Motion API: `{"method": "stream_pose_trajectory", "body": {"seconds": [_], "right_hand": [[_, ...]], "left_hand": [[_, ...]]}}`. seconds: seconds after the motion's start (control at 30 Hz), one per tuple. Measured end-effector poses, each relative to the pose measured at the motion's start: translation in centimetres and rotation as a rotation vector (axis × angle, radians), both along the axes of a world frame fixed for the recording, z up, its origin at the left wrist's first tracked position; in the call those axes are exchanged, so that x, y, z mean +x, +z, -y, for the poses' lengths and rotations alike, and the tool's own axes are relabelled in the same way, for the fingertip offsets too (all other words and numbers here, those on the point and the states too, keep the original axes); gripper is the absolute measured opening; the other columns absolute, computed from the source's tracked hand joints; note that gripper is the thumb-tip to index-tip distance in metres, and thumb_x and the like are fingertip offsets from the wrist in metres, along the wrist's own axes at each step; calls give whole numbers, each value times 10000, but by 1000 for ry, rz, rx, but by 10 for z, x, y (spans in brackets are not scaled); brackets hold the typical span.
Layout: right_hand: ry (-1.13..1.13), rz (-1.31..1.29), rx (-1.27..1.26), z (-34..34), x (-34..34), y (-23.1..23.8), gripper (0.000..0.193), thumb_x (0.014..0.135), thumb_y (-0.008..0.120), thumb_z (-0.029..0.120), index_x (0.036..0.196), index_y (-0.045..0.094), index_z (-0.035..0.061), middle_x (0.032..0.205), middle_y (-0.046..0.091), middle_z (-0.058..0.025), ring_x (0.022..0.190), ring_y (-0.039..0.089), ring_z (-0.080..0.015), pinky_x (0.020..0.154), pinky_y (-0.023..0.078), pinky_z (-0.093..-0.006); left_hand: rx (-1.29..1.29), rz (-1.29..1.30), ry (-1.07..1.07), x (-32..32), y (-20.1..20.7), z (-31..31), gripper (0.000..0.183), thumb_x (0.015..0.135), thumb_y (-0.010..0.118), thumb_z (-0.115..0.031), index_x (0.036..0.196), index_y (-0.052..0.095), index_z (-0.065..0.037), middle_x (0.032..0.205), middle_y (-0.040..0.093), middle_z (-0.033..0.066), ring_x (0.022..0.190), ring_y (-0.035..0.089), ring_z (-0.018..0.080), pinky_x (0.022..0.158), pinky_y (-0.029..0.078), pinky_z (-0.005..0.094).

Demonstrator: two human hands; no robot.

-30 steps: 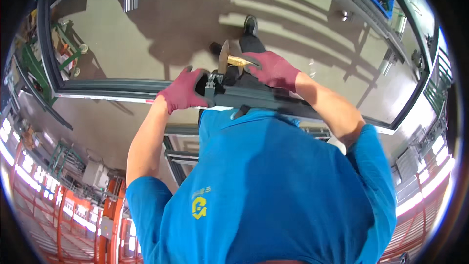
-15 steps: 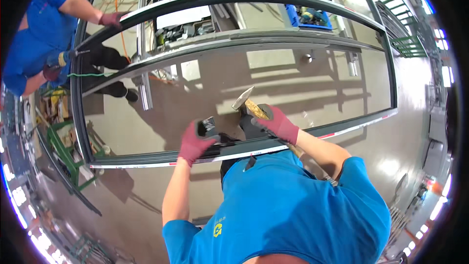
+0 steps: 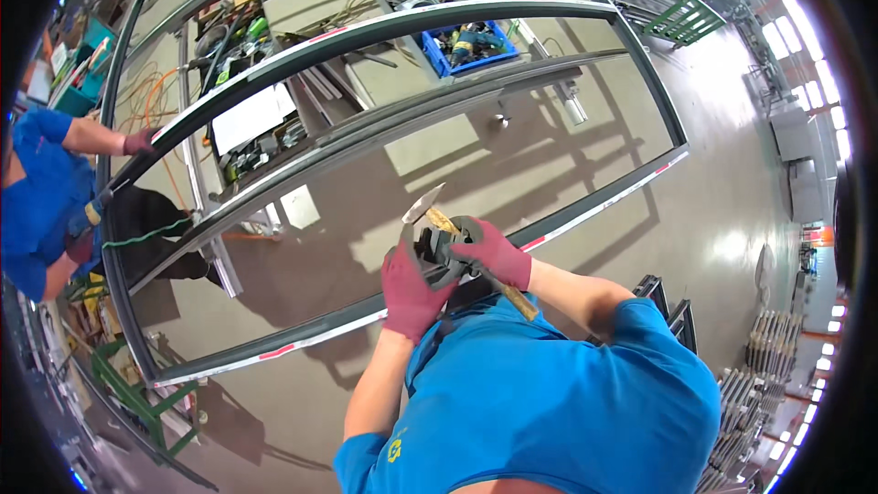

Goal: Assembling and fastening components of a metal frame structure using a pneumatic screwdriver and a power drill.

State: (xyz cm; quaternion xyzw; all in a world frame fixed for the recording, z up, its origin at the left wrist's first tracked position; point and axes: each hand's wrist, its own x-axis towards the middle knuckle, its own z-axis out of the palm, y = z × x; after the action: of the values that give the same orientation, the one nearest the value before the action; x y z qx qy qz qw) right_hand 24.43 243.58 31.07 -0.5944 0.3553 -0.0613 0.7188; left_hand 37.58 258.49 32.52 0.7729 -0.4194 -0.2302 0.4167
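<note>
In front of my body both hands have come together over the near rail of a long dark window frame [image 3: 329, 331]. My right hand [image 3: 494, 254], in a maroon and grey glove, is wrapped round a hammer [image 3: 423, 203]. The hammer's metal head points away to the left, and the end of its wooden handle sticks out below the hand. My left hand [image 3: 416, 291], gloved alike, is closed round a small black part [image 3: 433, 245] just under the hammer. The part's exact kind and lower side are hidden by fingers.
At the left a co-worker in blue [image 3: 55, 192] holds a power drill [image 3: 90, 212], with a gloved hand [image 3: 141, 141] on the frame. Beyond are a blue crate [image 3: 441, 62] of tools and a green rack [image 3: 688, 24]. A green stand [image 3: 154, 412] is at lower left.
My left hand has brought the black part rightward to my right hand and the hammer; before, the hands were apart. My view has turned, so the frame appears tilted.
</note>
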Motion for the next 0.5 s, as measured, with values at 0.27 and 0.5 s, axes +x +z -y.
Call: {"method": "stream_pose_trajectory", "body": {"seconds": [0.27, 0.5], "right_hand": [[-237, -10, 279, 232, -17, -41, 329, 952, 721, 314, 1159, 695, 59, 830, 693, -24, 622, 632, -112, 498, 499, -274], [-219, -82, 277, 417, -17, -20, 260, 932, 755, 343, 1000, 726, 93, 791, 665, -9, 587, 603, -104, 490, 477, -260]], "left_hand": [[186, 180, -1, -38, -69, 80, 873, 785, 879, -338, 1485, 468, -16, 1223, 644, 184, 1137, 614, 366, 1011, 469, 488], [194, 246, -67, -33, -68, 221, 796, 817, 832, -379, 1455, 496, -42, 1276, 610, 217, 1192, 578, 409, 1049, 449, 504]]}}
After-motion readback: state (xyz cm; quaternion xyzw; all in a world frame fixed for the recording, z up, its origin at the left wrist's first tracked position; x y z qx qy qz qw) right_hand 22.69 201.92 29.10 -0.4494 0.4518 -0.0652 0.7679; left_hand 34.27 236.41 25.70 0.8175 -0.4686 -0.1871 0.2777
